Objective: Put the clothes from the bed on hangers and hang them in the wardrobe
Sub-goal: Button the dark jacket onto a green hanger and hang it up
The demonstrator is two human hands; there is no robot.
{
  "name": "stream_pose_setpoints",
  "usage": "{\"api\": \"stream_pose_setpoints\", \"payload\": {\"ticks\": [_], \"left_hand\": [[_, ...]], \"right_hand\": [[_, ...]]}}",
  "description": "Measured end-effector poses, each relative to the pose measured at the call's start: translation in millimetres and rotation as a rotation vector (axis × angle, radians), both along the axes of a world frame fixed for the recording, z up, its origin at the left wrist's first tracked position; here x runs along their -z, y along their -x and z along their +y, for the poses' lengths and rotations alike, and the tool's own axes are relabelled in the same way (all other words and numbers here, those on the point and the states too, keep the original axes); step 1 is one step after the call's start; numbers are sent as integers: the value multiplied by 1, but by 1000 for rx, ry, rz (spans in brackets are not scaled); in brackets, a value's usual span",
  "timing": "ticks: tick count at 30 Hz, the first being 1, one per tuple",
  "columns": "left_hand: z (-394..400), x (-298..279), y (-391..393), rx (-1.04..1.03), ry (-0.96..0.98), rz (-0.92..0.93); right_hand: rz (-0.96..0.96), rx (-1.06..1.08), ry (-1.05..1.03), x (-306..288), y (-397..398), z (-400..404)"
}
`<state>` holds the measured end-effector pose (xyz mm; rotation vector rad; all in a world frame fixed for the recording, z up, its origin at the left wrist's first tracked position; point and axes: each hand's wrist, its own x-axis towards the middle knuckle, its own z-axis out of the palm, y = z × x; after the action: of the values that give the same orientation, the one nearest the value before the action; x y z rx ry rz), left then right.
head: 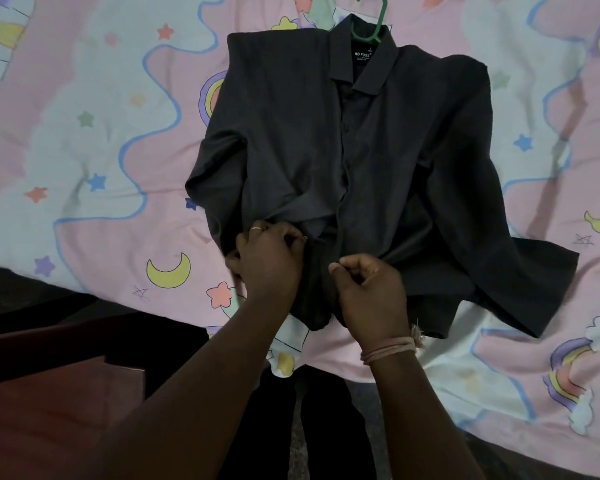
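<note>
A dark shirt (pixel 343 161) lies flat on the bed sheet (pixel 84 150), its long axis running far to near, collar far with a green hanger (pixel 373 22) hook poking out of it. Both hands work the near hem: the left hand (pixel 267 263) pinches fabric left of the placket, the right hand (pixel 371 292) is curled beside it, its grip unclear. The hanger lies far beyond both hands, slightly nearer the right

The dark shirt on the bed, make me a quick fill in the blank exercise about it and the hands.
1. The dark shirt lies on a hanger whose colour is ____.
2. Both hands work at the shirt's ____ edge, nearest the person.
3. The right hand has a band around its ____.
4. The left hand wears a ____ on one finger.

Missing words: green; bottom; wrist; ring
</note>
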<state>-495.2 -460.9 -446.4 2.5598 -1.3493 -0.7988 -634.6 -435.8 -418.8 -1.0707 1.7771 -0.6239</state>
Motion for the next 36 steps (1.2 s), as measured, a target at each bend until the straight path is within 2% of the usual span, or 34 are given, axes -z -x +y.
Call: {"api": "stream_pose_setpoints", "payload": {"ticks": [2, 6, 10, 14, 16, 20, 23, 29, 36], "left_hand": [[-6, -2, 1, 7, -36, 33], [-9, -12, 2, 137, -40, -66], [4, -37, 3, 41, 53, -35], [31, -55, 5, 10, 169, 71], [44, -55, 9, 43, 217, 138], [51, -63, 23, -141, 259, 426], [48, -66, 20, -196, 216, 479], [45, -67, 16, -209, 170, 524], [40, -65, 18, -202, 162, 513]], "right_hand": [[3, 1, -11, 1, -2, 0], [-7, -20, -27, 0, -6, 2], [-32, 37, 43, -8, -11, 7], [52, 40, 294, -15, -15, 11], [22, 37, 327, -17, -20, 12], [106, -63, 384, -21, -23, 12], [161, -129, 426, -21, -19, 10], [98, -112, 397, -16, -15, 16], [-82, -163, 231, -17, -2, 12]]}}
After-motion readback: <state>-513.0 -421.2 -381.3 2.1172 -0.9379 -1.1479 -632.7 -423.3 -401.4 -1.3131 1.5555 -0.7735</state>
